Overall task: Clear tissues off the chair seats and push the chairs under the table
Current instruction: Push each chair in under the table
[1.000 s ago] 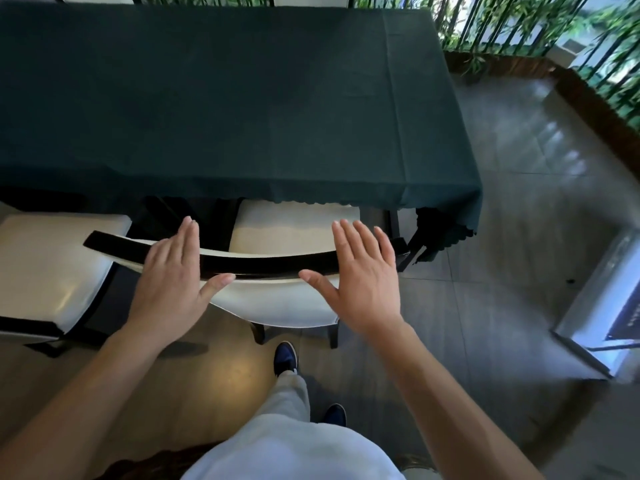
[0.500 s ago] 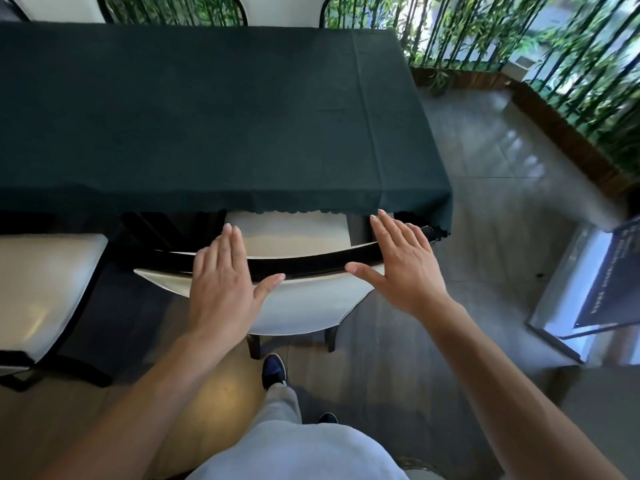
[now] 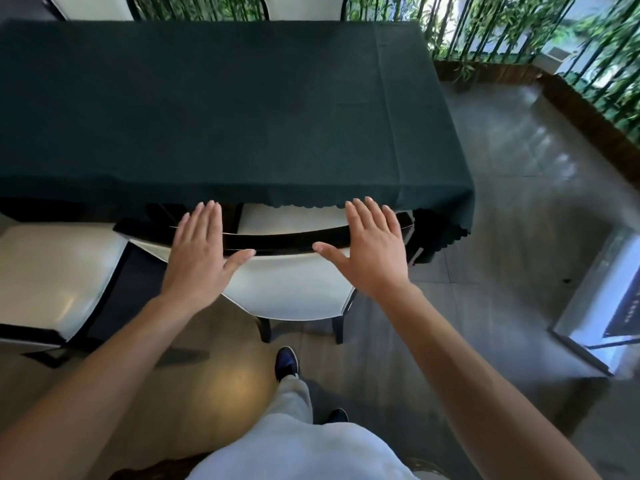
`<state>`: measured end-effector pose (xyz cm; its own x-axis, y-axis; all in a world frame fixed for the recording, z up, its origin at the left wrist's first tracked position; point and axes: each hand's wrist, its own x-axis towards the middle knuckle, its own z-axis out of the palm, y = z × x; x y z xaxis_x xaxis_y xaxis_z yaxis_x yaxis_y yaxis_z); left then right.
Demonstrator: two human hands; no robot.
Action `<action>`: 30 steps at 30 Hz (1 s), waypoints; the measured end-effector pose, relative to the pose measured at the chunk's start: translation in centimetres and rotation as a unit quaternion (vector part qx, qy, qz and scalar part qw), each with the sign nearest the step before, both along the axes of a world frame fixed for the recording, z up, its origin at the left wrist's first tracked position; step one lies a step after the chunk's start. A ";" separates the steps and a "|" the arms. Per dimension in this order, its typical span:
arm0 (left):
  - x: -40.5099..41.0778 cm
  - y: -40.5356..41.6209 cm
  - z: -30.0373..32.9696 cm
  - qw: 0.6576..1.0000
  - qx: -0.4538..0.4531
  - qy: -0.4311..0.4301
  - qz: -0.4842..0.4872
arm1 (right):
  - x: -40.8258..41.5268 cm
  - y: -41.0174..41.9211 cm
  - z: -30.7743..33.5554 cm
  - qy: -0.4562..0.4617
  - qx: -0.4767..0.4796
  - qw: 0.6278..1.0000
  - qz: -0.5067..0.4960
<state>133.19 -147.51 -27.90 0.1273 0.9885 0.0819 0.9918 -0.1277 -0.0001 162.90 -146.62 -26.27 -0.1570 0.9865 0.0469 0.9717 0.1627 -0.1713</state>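
A white-cushioned chair with a black top rail (image 3: 284, 239) stands right in front of me, its seat mostly under the dark green tablecloth (image 3: 221, 112). My left hand (image 3: 201, 251) lies flat on the rail's left part, fingers extended. My right hand (image 3: 370, 244) lies flat on the rail's right part, fingertips reaching the cloth's hem. Neither hand curls around anything. The small visible strip of seat (image 3: 287, 220) shows no tissue. A second white chair (image 3: 52, 271) stands to the left, its seat out from the table and bare.
Two more white chair backs (image 3: 304, 6) show at the table's far side. A planter edge with bamboo (image 3: 519, 39) borders the tiled floor on the right. A glass-fronted sign (image 3: 602, 306) stands at right. My legs and shoes (image 3: 287, 362) are below.
The chair has slid further under the table. Both hands moved forward with the top rail, and less of the seat shows than before.
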 end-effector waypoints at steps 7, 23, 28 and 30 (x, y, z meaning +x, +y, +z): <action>-2.3 1.7 0.0 1.000 0.001 -0.019 -0.023 | -1.9 0.4 0.0 -0.009 -0.008 1.000 -0.004; 5.0 2.7 -0.7 0.998 0.047 -0.036 0.023 | 4.6 5.7 1.3 -0.051 -0.043 0.997 0.025; 4.1 3.7 -0.5 0.997 0.070 -0.001 -0.029 | 3.9 5.3 0.8 -0.082 0.000 0.997 0.008; 3.3 4.6 -0.6 0.996 0.081 0.000 -0.042 | 3.3 5.5 0.7 -0.086 0.009 0.996 0.000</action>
